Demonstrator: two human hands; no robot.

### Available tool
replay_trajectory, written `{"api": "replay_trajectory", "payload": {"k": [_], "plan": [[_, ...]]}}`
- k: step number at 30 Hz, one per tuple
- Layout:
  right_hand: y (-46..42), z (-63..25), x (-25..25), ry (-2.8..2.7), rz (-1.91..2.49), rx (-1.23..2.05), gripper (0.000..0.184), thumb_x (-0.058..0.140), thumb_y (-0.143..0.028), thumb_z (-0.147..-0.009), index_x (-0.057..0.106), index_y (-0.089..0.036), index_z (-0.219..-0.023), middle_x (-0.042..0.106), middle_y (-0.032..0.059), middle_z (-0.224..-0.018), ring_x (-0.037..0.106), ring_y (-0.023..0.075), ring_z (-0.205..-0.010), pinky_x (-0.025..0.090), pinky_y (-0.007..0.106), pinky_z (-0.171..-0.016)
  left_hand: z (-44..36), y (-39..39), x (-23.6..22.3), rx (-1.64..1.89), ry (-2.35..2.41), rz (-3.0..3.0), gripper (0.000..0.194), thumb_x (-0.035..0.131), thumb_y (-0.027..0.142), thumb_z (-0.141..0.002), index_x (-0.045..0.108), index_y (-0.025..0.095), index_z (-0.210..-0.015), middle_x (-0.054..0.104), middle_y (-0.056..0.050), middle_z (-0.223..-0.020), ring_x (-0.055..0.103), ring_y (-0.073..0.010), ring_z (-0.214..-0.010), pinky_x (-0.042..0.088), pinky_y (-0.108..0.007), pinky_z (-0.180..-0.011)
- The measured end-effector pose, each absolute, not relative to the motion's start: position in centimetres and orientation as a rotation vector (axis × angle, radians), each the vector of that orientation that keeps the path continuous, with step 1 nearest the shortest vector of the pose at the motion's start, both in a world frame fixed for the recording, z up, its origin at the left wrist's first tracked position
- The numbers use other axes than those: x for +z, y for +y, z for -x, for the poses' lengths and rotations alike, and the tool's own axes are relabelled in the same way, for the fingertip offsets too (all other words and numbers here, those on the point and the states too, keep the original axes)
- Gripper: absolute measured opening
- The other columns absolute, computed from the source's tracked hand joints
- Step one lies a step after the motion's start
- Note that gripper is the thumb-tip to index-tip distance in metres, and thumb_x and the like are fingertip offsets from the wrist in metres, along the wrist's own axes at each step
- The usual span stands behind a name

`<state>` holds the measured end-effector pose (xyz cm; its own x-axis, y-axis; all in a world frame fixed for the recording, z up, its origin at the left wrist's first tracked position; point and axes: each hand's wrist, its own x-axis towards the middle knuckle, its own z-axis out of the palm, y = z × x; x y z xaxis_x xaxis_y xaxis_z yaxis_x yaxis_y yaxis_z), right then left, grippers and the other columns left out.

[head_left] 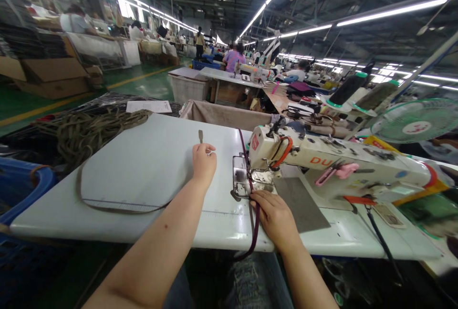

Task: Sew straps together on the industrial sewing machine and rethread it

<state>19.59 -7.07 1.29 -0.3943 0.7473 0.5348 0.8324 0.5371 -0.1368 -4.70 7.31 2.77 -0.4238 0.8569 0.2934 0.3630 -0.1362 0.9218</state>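
My left hand (205, 161) is on the white table left of the sewing machine (286, 151), its fingers curled over an olive strap. The strap's flat end (201, 135) sticks out beyond the fingertips. Something small and whitish at those fingers is too small to name. A length of olive strap (125, 207) curves over the tabletop and passes beneath my left forearm. My right hand (274, 211) grips a narrow maroon strap (256, 225) just in front of the needle plate (240, 175). That strap runs under the machine head and hangs over the table's front edge.
A heap of olive strap (93, 132) lies left, near a paper sheet (148, 106) and a blue basket (25, 185). Behind the table is a fabric-lined bin (222, 114). Thread cones (347, 90) and a green fan (417, 125) stand right. Other people sit farther back.
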Motion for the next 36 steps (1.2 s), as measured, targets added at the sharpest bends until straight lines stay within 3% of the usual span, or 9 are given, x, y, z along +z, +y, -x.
{"api": "replay_trajectory", "payload": {"k": [25,36], "plan": [[-7.21,-19.35,1.38,-2.233,1.286,-0.140,0.024,0.056,-0.030,-0.108,0.076,-0.021,-0.117,0.077,0.0084,-0.124,0.071,0.0237,-0.116,0.055,0.041,-0.104,5.04,6.88,3.53,1.508,1.765,-1.416,0.027,0.053,-0.005,-0.074,0.061,0.021,-0.077,0.057,-0.004,-0.097,0.061,-0.0188,-0.091,0.051,-0.035,-0.099],[-7.12,-19.11,1.35,-2.209,1.316,-0.115,0.025,0.056,-0.033,-0.108,0.076,-0.021,-0.117,0.077,0.0077,-0.122,0.071,0.0245,-0.116,0.054,0.040,-0.102,4.93,7.29,3.07,1.529,1.739,-1.484,0.027,0.049,-0.005,-0.076,0.058,0.019,-0.080,0.056,-0.003,-0.100,0.056,-0.0141,-0.089,0.047,-0.032,-0.103]]}}
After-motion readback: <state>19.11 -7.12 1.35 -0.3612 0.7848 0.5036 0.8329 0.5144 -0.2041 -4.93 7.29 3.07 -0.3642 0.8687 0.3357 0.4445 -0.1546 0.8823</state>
